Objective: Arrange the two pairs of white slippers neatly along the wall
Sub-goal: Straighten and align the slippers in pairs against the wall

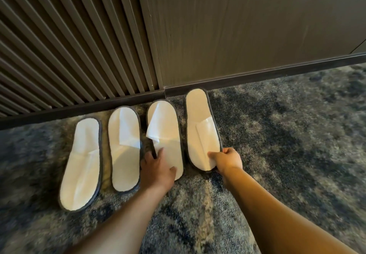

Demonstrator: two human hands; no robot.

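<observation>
Head view: hands (158, 166) (227, 159) on two right slippers (164, 126) (200, 126)

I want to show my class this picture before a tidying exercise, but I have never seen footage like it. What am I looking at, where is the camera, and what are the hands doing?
There is no machine here. One wide camera sits on a person's head and looks down, so both bare arms reach in from below. Four flat white slippers with dark grey edging lie in a row on the mottled blue-grey carpet, toes toward the dark baseboard of a brown panelled wall. The left hand presses on the heel of the third slipper from the left. The right hand pinches the heel of the rightmost slipper, which sits closest to the wall. The two left slippers lie untouched.
</observation>
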